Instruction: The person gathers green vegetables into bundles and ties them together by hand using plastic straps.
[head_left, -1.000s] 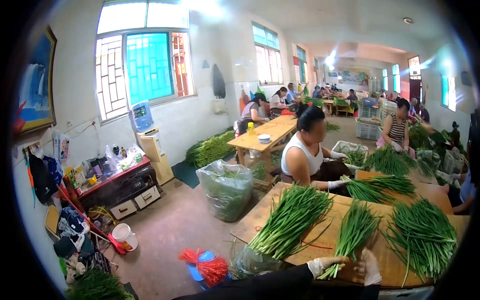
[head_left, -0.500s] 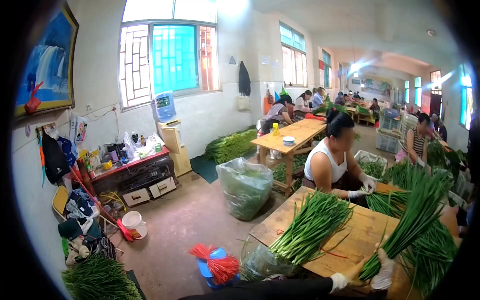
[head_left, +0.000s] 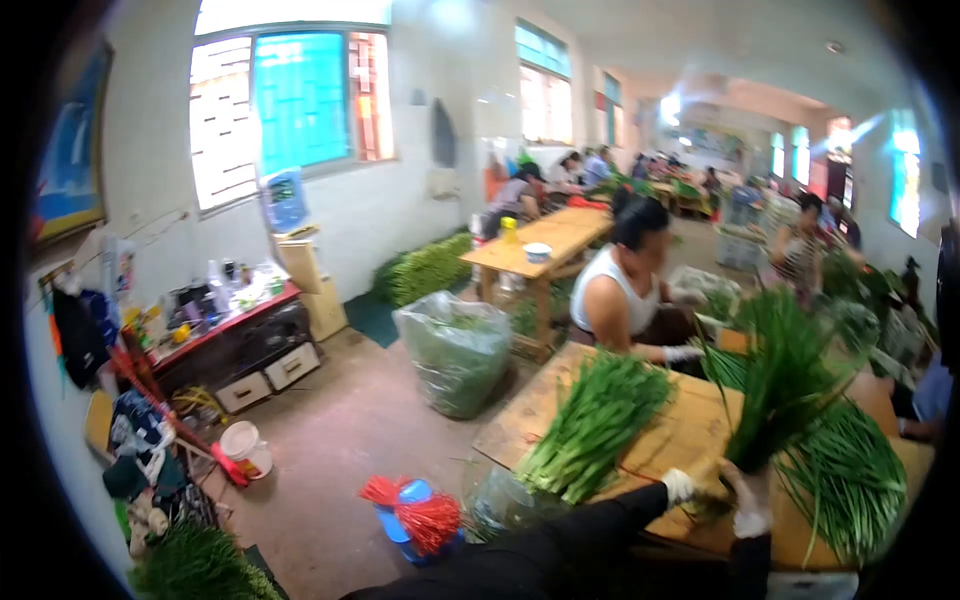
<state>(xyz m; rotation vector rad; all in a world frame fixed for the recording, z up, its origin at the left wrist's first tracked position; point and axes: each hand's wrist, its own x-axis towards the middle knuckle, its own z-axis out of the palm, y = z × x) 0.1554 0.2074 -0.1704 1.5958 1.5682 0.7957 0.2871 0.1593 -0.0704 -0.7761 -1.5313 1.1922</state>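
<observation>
A bunch of long green garlic chives (head_left: pixel 780 375) stands nearly upright over the table, its leaves fanning out at the top. My right hand (head_left: pixel 748 505), in a whitish glove, is closed round its lower stalks. My left hand (head_left: pixel 706 486), at the end of a black sleeve, closes on the stalk ends from the left; its fingers are blurred. To the left, a second bunch of chives (head_left: pixel 600 425) lies on the wooden table (head_left: pixel 690 430). A loose heap of chives (head_left: pixel 848 485) spreads at the right.
Across the table a person in a white top (head_left: pixel 610 290) handles more chives. A clear plastic bag (head_left: pixel 455 355) of greens stands on the floor, near a blue stool (head_left: pixel 405 530) carrying red ties (head_left: pixel 428 520). A white bucket (head_left: pixel 246 450) is farther left.
The chives in my hands have swung from a rightward slant to nearly upright, and my hands have risen slightly. The camera view has turned a little right. The other bunch stays on the table.
</observation>
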